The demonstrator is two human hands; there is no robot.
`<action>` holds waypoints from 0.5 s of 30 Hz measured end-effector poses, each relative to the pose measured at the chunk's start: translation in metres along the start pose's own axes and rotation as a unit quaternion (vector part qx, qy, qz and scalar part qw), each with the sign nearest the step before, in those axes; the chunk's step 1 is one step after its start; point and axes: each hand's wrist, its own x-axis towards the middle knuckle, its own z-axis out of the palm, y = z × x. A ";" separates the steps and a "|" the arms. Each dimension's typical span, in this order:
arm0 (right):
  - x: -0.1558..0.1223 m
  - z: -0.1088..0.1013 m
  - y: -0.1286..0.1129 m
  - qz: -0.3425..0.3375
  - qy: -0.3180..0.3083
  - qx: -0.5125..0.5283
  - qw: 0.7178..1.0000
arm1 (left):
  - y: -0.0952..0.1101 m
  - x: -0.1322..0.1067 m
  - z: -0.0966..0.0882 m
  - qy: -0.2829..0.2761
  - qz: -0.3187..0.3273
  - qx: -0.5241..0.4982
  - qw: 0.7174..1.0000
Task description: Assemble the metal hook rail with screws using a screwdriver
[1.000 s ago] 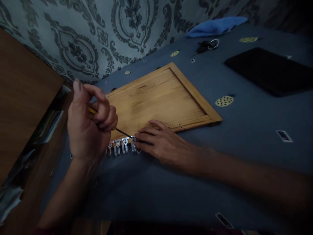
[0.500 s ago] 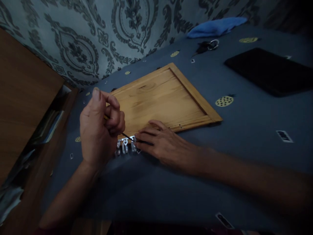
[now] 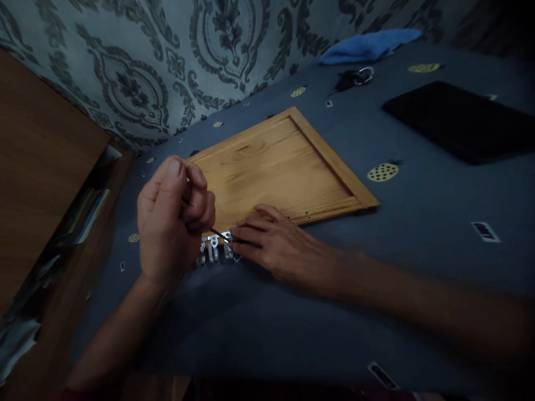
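My left hand (image 3: 173, 223) is closed around a screwdriver, its handle mostly hidden in the fist. The dark screwdriver shaft (image 3: 219, 234) slants down to the right, its tip at a silvery metal hook rail (image 3: 214, 241). This rail has several hooks and lies along the near edge of a framed wooden board (image 3: 267, 172). Stretched out over that edge, my right hand (image 3: 284, 250) rests with its fingers at the rail's right end, beside the screwdriver tip. Part of the rail is hidden behind my hands.
A patterned dark blue cloth (image 3: 426, 267) covers the table. A black flat object (image 3: 463, 122) lies at the right, with keys (image 3: 353, 79) and a blue cloth (image 3: 371, 45) at the back. On the left stands a wooden cabinet (image 3: 45, 184) with an open shelf.
My left hand has rotated slightly, its thumb shifting to the right and down over the curled fingers. The right hand, rail and board look the same.
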 end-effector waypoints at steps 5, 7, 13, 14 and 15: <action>0.001 -0.002 0.000 -0.003 -0.003 0.005 1.000 | -0.001 0.000 -0.001 -0.015 0.007 0.004 1.000; 0.001 -0.003 0.000 -0.002 -0.003 0.006 1.000 | 0.000 0.000 -0.002 -0.021 0.007 0.007 1.000; 0.000 -0.001 0.001 -0.005 -0.001 0.015 1.000 | 0.003 0.001 -0.002 -0.013 0.020 0.016 1.000; 0.000 -0.001 0.001 -0.006 -0.001 0.014 1.000 | 0.004 0.001 -0.002 -0.014 0.022 0.014 1.000; 0.000 -0.002 0.001 -0.005 -0.002 0.013 1.000 | 0.004 0.001 -0.003 -0.016 0.024 0.012 1.000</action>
